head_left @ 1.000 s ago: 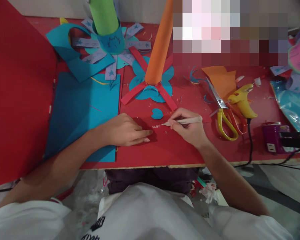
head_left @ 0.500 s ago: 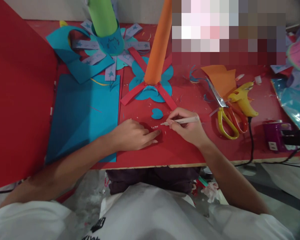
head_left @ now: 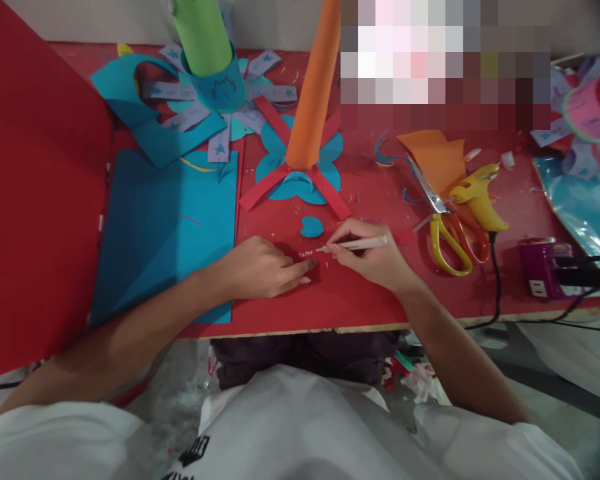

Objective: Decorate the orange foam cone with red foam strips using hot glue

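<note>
My right hand [head_left: 373,257] grips a white pen-style marker [head_left: 363,245], its tip at the red surface just right of small white handwriting that seems to read "happy" [head_left: 305,253]. My left hand [head_left: 263,268] rests on the same red surface, holding nothing. Its index finger is stretched out below the writing, with the other fingers partly curled. Directly above the writing lies a blue heart-shaped paper piece [head_left: 311,227]. Behind that stands an orange paper cone [head_left: 307,113] on a blue petal-shaped paper base [head_left: 270,177] with red strips.
Blue sheets [head_left: 170,227] lie left, beside a tall red panel [head_left: 35,200]. Behind them is a green paper tube [head_left: 203,40] in a blue ring. Scissors [head_left: 443,220], a yellow glue gun [head_left: 480,197], orange paper [head_left: 435,157] and a purple power adapter [head_left: 543,267] sit right.
The whole view has shifted slightly, so things appear a little further left. Both hands keep nearly the same pose, and the marker tip stays close to the end of the writing.
</note>
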`<state>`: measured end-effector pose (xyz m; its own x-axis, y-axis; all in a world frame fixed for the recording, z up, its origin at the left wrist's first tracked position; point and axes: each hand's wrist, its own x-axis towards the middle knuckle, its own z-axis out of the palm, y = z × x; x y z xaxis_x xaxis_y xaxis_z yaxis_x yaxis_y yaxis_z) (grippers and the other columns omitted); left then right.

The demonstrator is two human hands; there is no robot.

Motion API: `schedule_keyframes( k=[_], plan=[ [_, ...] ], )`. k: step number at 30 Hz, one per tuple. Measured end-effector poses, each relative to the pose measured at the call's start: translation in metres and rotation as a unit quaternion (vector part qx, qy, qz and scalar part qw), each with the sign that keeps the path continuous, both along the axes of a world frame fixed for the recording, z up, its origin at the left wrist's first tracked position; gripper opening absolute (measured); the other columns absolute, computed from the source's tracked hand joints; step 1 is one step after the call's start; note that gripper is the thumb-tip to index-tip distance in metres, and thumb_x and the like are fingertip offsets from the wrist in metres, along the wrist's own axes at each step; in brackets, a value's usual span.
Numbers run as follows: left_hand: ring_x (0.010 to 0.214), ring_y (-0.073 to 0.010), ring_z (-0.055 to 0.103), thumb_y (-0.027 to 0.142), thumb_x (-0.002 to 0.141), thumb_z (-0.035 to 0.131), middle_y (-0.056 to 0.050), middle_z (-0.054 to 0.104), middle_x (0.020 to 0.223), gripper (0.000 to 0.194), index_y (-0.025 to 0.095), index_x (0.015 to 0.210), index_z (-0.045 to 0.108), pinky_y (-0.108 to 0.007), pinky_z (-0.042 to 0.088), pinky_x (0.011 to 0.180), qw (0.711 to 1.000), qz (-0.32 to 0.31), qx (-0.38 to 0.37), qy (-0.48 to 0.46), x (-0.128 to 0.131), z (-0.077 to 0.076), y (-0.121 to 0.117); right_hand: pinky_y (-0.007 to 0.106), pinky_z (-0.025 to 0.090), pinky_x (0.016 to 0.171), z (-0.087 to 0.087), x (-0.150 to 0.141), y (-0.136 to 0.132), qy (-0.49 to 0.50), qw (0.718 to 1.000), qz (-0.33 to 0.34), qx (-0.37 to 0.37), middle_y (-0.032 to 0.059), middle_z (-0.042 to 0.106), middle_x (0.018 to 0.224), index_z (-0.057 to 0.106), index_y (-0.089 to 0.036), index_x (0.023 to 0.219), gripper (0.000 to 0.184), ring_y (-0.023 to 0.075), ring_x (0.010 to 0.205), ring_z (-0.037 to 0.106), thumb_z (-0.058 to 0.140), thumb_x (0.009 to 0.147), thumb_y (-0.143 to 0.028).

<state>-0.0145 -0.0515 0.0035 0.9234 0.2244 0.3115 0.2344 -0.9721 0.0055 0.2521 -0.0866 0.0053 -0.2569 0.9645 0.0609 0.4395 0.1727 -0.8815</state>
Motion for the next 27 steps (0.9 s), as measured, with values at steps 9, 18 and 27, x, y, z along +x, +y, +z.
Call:
schedule_keyframes(
  k=[9, 18, 27],
  plan=[
    [0.053, -0.0126, 0.064, 0.036, 0.114, 0.050, 0.001, 0.070, 0.062, 0.031, 0.016, 0.123, 0.071, -0.029, 0.028, 0.050, 1.000, -0.003, -0.007, -0.014, 0.0004, -0.0002, 0.0002, 0.028, 0.040, 0.056, 0.0008, 0.0002, 0.0005, 0.001, 1.000, -0.023, 0.018, -0.0006, 0.068, 0.066, 0.067, -0.022, 0.077, 0.017, 0.0139, 0.059, 0.057, 0.074, 0.090, -0.031],
    [0.054, -0.0132, 0.066, 0.037, 0.114, 0.050, 0.001, 0.071, 0.063, 0.031, 0.017, 0.123, 0.072, -0.030, 0.032, 0.049, 1.000, -0.010, 0.000, -0.012, -0.0018, -0.0006, 0.0022, 0.028, 0.041, 0.056, 0.0015, 0.0016, 0.0009, 0.010, 1.000, -0.012, -0.001, 0.0004, 0.070, 0.068, 0.069, -0.022, 0.080, 0.018, 0.0143, 0.060, 0.058, 0.074, 0.091, -0.035],
    [0.052, -0.0125, 0.065, 0.036, 0.115, 0.046, 0.002, 0.069, 0.058, 0.033, 0.018, 0.119, 0.072, -0.031, 0.032, 0.050, 1.000, -0.008, 0.008, -0.020, -0.0012, 0.0001, 0.0019, 0.027, 0.040, 0.056, -0.0011, 0.0021, 0.0012, 0.011, 1.000, -0.005, 0.008, 0.0000, 0.070, 0.068, 0.070, -0.022, 0.080, 0.018, 0.0138, 0.060, 0.059, 0.075, 0.092, -0.033]
  ],
)
